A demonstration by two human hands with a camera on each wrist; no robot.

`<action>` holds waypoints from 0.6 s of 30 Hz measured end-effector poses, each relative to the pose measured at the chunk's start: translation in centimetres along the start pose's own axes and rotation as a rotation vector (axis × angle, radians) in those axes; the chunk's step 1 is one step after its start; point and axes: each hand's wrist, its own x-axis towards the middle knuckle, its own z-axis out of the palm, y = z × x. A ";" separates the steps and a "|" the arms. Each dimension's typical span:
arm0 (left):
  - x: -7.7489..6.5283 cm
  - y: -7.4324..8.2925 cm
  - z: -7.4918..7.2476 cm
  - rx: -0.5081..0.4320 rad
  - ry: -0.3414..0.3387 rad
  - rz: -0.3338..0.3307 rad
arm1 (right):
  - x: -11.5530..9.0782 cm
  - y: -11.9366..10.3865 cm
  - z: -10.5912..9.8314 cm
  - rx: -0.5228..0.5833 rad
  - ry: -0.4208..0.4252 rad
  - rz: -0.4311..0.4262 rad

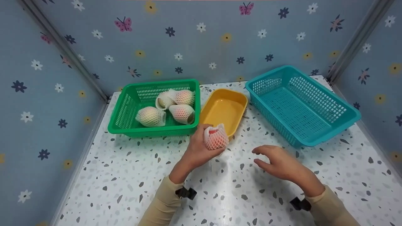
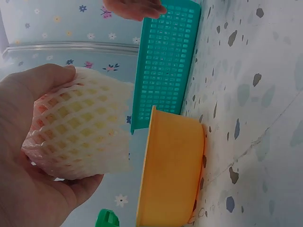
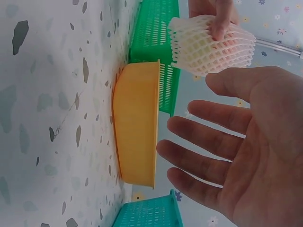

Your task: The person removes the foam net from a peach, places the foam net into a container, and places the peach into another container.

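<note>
My left hand [image 1: 198,149] grips a red and yellow round fruit [image 1: 216,138] wrapped in a white foam net sleeve, held above the table near the front of the yellow tub. In the left wrist view the thumb and fingers curl round the netted fruit [image 2: 80,125]. My right hand [image 1: 281,164] is off to the right, holding nothing, its fingers spread and slightly bent. The right wrist view shows that palm [image 3: 246,175] facing the fruit. Several more netted fruits [image 1: 150,116] lie in the green basket [image 1: 154,131] at the left.
The shallow yellow tub [image 1: 223,110] stands between the green basket and a larger teal basket [image 1: 295,100], which sits angled at the right. All three rest on a speckled white table [image 1: 125,172]. Flower-patterned walls [image 1: 201,47] close off the back and both sides.
</note>
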 end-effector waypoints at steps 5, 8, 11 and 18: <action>-0.4 -0.2 1.3 -0.031 -0.043 -0.032 | -0.2 0.3 0.2 0.008 0.001 0.014; -0.7 -0.4 2.1 -0.021 -0.072 -0.024 | -0.3 0.3 0.3 0.004 -0.001 0.032; -0.8 -0.8 2.7 -0.024 -0.082 0.008 | -0.2 0.1 0.4 0.006 -0.002 0.027; -1.0 -1.7 3.9 -0.076 -0.072 0.033 | 0.6 -0.2 0.6 0.012 0.005 0.020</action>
